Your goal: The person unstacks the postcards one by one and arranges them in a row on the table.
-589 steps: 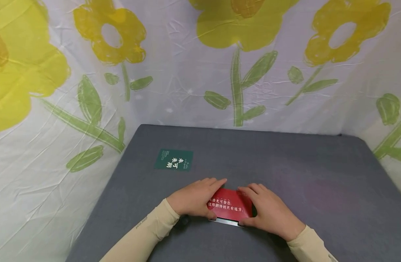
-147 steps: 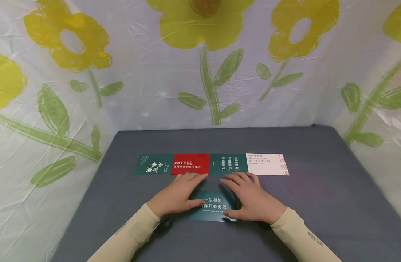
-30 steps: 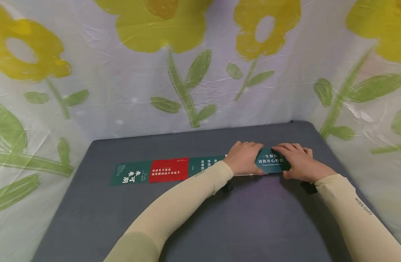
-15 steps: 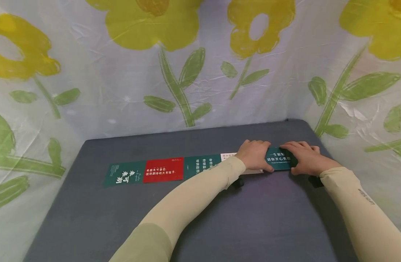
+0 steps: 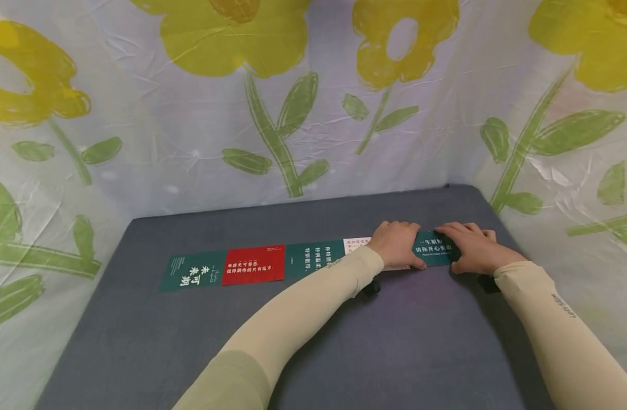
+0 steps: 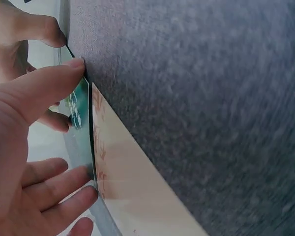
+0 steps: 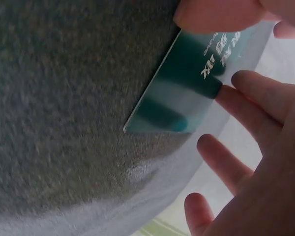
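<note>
A teal postcard (image 5: 430, 250) with white lettering lies at the right end of a row of cards. My left hand (image 5: 395, 245) holds its left end, thumb at the near edge and fingers at the far edge. Across from it, my right hand (image 5: 477, 247) holds the right end in the same way. The left wrist view has the teal postcard (image 6: 79, 112) meeting a pale postcard (image 6: 132, 182) with reddish print along a thin dark seam. In the right wrist view, the teal postcard's (image 7: 162, 101) free corner lies on the grey cloth.
Leftward from the partly covered white postcard (image 5: 354, 244) run a green postcard (image 5: 298, 259), a red postcard (image 5: 253, 265) and another green postcard (image 5: 192, 272). They lie on a grey table (image 5: 154, 341). A flower-printed curtain (image 5: 200, 188) stands behind it.
Cards laid out since the first frame form a row. The teal postcard went from the near middle to the row's right end, then lowered and slid slightly left against the white one.
</note>
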Available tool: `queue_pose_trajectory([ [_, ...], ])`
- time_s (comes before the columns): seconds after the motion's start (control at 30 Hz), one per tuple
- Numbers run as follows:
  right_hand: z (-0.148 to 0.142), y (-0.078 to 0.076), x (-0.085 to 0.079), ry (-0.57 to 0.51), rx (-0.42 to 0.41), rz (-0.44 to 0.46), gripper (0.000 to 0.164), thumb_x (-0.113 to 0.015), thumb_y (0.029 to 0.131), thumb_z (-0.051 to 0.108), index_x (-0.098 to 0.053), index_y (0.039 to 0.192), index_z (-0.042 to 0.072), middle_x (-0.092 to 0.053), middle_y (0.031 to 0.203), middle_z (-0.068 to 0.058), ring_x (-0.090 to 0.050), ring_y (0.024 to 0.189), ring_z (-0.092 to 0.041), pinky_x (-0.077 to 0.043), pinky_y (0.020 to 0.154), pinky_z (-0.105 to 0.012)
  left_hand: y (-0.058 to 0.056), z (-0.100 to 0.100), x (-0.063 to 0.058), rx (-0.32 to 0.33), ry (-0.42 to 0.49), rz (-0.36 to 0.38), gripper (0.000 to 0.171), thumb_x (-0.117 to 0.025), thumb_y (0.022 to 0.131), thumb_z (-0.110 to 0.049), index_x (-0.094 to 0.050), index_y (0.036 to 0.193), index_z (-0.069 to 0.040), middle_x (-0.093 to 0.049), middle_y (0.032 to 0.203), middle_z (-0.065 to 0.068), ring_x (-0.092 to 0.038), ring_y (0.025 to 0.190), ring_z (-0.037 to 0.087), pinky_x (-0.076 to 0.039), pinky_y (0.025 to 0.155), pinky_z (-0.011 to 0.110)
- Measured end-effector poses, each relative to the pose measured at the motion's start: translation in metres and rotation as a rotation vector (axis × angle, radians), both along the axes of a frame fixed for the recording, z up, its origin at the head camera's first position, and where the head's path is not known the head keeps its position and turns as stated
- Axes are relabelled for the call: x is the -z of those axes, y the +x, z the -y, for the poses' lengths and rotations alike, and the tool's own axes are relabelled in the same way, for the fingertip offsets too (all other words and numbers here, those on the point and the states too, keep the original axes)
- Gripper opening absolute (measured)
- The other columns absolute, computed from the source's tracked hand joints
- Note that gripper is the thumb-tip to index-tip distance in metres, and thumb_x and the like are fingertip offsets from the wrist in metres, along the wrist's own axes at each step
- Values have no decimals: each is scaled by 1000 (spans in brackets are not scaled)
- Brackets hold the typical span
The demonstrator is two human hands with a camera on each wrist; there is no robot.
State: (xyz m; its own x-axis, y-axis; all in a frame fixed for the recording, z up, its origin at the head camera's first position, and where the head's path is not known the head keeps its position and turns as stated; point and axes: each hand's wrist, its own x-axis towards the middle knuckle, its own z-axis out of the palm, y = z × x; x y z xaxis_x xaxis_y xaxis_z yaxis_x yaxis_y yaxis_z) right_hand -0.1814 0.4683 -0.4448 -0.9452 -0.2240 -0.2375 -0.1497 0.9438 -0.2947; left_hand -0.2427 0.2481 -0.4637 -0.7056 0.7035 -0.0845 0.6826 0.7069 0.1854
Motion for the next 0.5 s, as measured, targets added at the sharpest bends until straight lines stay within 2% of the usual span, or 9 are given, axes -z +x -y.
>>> queue_pose_trajectory([
  [0.17, -2, 2, 5, -37, 25, -20, 99, -85, 85, 28, -34, 168, 8, -28, 174, -23, -31, 144, -58, -31, 95, -74, 10, 13, 0, -2, 72, -51, 100, -70, 91, -76, -40, 166, -16, -53, 163, 0, -54, 148, 17, -45, 121, 39],
  [0.27, -6, 15, 5, -64, 50, -74, 96, -81, 93, 36, -30, 169, 6, -23, 176, -23, -27, 145, -62, -31, 94, -75, 24, 33, -4, -8, 159, -67, 97, -65, 95, -75, -37, 168, -17, -47, 168, 0, -48, 154, 17, -42, 125, 41],
  [0.37, -8, 36, 7, -84, 80, -146, 95, -77, 98, 43, -29, 169, 5, -23, 176, -25, -27, 145, -64, -29, 94, -77, 41, 67, -8, -44, 265, -58, 91, -65, 98, -70, -39, 167, -17, -46, 169, 0, -46, 156, 18, -40, 127, 44],
  [0.5, -8, 70, 15, -96, 134, -208, 100, -78, 97, 52, -28, 169, 4, -25, 175, -27, -28, 144, -64, -28, 93, -77, 64, 129, -6, -108, 367, -85, 86, -69, 98, -63, -43, 165, -15, -48, 167, 3, -48, 154, 22, -41, 126, 50],
])
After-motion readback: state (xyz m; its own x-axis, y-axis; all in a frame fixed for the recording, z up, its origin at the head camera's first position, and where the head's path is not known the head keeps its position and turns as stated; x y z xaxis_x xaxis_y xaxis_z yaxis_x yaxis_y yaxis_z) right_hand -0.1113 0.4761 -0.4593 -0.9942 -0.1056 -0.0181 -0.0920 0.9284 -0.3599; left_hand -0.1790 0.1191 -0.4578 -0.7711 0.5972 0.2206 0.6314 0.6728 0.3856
